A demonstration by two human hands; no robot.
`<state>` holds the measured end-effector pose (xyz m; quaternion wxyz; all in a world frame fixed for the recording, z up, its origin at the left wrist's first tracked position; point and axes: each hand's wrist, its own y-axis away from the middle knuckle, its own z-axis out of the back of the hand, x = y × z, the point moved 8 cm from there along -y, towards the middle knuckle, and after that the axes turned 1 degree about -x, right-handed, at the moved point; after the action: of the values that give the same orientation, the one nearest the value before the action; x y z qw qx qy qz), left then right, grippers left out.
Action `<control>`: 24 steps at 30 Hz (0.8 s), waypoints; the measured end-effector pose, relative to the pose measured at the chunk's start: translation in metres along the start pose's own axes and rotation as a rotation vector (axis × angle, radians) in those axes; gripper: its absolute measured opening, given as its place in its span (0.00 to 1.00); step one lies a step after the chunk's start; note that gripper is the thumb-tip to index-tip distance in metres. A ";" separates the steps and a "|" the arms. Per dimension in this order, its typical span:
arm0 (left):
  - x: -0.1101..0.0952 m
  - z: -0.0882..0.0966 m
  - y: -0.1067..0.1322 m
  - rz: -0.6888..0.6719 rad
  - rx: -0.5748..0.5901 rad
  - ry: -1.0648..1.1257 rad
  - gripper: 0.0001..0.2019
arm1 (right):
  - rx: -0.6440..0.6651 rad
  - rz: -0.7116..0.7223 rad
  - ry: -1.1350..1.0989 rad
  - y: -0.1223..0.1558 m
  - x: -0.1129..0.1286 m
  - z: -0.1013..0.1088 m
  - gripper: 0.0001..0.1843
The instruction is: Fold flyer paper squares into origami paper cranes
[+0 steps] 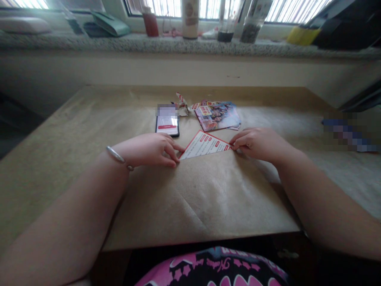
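A sheet of printed paper [205, 145] lies on the table, folded into a triangle with its long edge towards me. It is white with a red border, lines of text and small red labels. My left hand [159, 151], with a silver bangle at the wrist, grips the left corner between thumb and fingers. At the right corner, my right hand [254, 145] pinches the paper, its fingers closed and partly covering that tip. Just behind the left fingers lies a phone [167, 126] with its screen lit.
Colourful printed leaflets [218, 115] are stacked behind the paper. Beside them sits a crumpled, folded paper piece [184, 108]. A blurred patterned item [351, 135] lies at the far right. Several bottles and containers, including a red bottle [150, 24], line the stone windowsill [133, 44].
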<state>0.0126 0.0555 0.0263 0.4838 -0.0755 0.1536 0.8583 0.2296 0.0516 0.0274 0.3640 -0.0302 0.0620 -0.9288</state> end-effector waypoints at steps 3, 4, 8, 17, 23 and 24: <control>0.001 -0.001 0.001 -0.007 -0.003 -0.003 0.08 | 0.012 -0.020 0.040 0.001 -0.003 0.000 0.14; 0.001 -0.001 0.001 -0.007 -0.001 -0.005 0.08 | 0.016 -0.024 0.055 0.001 -0.003 0.000 0.14; 0.002 0.000 0.001 -0.001 0.010 -0.022 0.10 | 0.022 -0.032 0.098 0.001 -0.005 -0.001 0.14; 0.000 0.004 -0.003 0.080 -0.104 -0.070 0.14 | 0.079 -0.212 0.221 -0.003 -0.001 -0.001 0.15; -0.015 0.000 -0.016 0.057 -0.279 -0.206 0.12 | 0.002 -0.175 0.143 -0.008 0.010 -0.004 0.20; -0.017 -0.001 -0.018 0.044 -0.292 -0.206 0.12 | -0.005 -0.160 0.137 -0.008 0.010 -0.005 0.20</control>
<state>0.0368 0.0497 0.0265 0.4621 -0.0536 -0.0215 0.8850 0.2159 0.0510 0.0234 0.2833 0.0279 0.0864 -0.9547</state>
